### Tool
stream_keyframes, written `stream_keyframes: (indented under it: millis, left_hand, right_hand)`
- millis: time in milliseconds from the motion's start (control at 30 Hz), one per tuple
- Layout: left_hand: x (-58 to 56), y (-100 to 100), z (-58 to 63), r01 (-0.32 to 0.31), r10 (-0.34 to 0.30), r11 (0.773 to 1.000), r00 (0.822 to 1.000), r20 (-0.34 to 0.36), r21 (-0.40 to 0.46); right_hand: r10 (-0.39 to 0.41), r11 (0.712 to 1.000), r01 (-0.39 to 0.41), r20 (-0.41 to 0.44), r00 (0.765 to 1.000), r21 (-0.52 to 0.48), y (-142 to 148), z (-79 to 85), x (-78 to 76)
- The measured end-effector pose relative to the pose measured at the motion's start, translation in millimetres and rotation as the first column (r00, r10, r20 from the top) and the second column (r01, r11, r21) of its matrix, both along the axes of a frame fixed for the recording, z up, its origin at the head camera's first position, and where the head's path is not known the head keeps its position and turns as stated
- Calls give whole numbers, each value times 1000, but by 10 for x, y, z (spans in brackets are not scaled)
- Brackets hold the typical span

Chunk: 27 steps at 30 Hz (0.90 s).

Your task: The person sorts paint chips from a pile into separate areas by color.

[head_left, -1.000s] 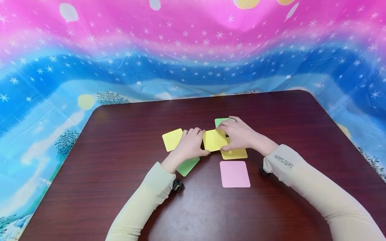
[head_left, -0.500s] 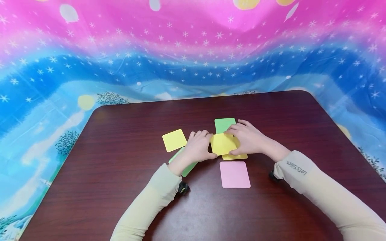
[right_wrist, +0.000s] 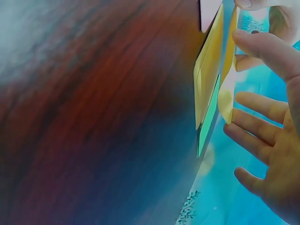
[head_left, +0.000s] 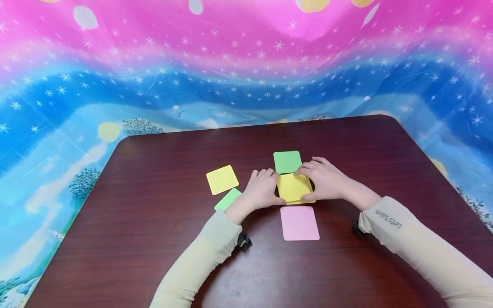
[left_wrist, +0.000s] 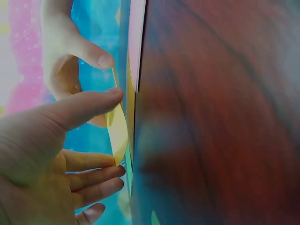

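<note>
Both hands hold one thin square yellow card [head_left: 294,187] by its opposite sides, thumbs at the near edge and fingers at the far edge. My left hand [head_left: 263,191] is on its left side, my right hand [head_left: 327,182] on its right. In the left wrist view the held card [left_wrist: 117,133] bows slightly and stands apart from the table. Just beneath it a second yellow card [right_wrist: 207,75] lies flat, mostly covered in the head view. A green card [head_left: 287,162] lies beyond the pair, and a pink card [head_left: 300,223] lies on the near side.
To the left, another yellow card [head_left: 222,179] lies turned at an angle. Near it is a second green card [head_left: 229,199], partly hidden by my left forearm. The dark wooden table [head_left: 161,214] ends at a patterned cloth backdrop [head_left: 231,77].
Both hands have carried the yellow card rightward and slightly nearer, until it hangs over the yellow card on the table. The far green card has come into full view.
</note>
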<state>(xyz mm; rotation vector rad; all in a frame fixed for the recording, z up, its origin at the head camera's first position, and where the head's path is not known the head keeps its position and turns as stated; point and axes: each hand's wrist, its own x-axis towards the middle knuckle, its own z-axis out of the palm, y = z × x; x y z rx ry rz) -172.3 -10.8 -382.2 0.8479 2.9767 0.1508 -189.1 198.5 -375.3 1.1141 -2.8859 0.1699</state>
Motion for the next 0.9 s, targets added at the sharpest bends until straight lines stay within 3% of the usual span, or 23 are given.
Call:
stream_keyframes:
  millis: [900]
  left_hand:
    - [-12, 130, -58, 46, -46, 996, 999, 2, -74]
  right_hand:
    - [-30, 999, 28, 61, 998, 32, 78, -80, 30]
